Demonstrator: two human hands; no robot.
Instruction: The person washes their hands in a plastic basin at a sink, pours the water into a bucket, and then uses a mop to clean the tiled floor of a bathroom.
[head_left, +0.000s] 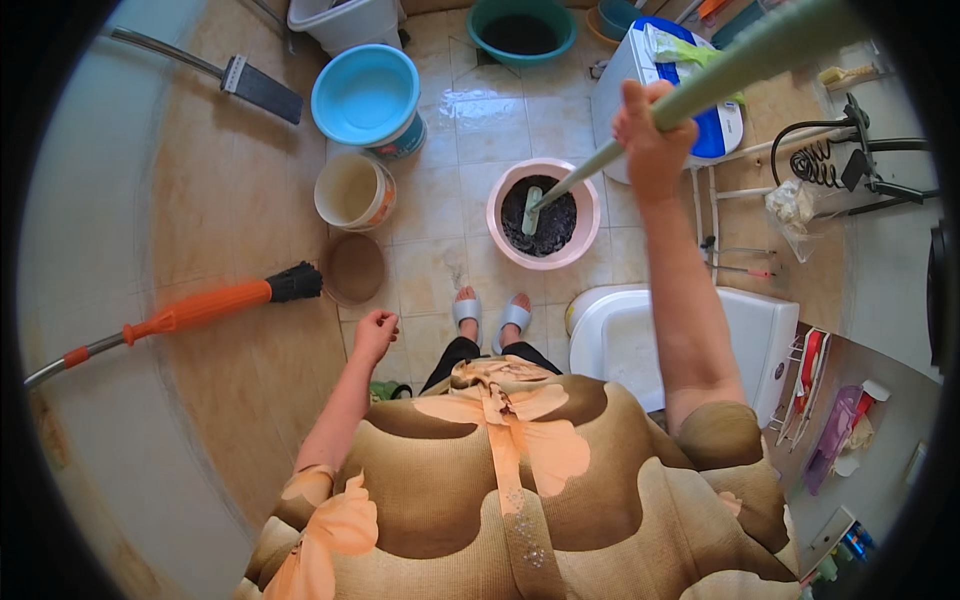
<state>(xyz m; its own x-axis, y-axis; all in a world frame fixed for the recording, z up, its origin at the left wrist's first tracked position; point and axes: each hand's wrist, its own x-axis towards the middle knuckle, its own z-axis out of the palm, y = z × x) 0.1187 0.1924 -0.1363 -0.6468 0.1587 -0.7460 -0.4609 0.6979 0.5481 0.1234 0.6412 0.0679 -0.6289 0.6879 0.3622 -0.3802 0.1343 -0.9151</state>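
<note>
My right hand (654, 139), raised at the upper right, is closed around a pale green pole (600, 159). The pole slants down to a light green mop head (532, 211), which rests on dark, wet-looking material (553, 221) inside a round pink basin (499, 244) on the floor. Whether that material is cloth or mop strands I cannot tell. My left hand (377, 332) hangs at the lower left with its fingers curled and nothing visible in it. The brown round container (354, 268) is just above that hand.
Left of the basin stand a light blue basin (365, 94) on a bucket and a pale bucket (346, 191). A green basin (521, 56) holds dark liquid. At right are a white-and-blue appliance (626, 90) and a white toilet (757, 330). An orange-handled brush (217, 304) leans at left.
</note>
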